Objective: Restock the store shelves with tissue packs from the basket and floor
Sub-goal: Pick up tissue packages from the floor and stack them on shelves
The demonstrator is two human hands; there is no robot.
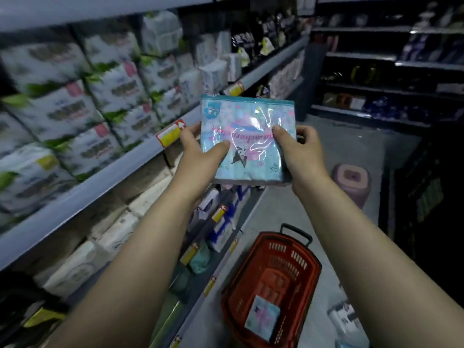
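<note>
- Your left hand (198,144) and right hand (298,146) each grip one side of the glossy pale-blue plastic tissue pack (247,136), thumbs on top, likely squaring it for the grey metal shelf (125,162).
- Its print faces you upside down; only "EP" reads.
- Another blue pack (262,320) lies in the red plastic basket (308,272).

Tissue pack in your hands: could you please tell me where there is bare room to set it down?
Bare room for the tissue pack: the grey floor between the red basket and the stool, and most of the basket's bottom beyond its single pack. Crowded: the left shelf, where white-and-green packs stand wall to wall.
</note>
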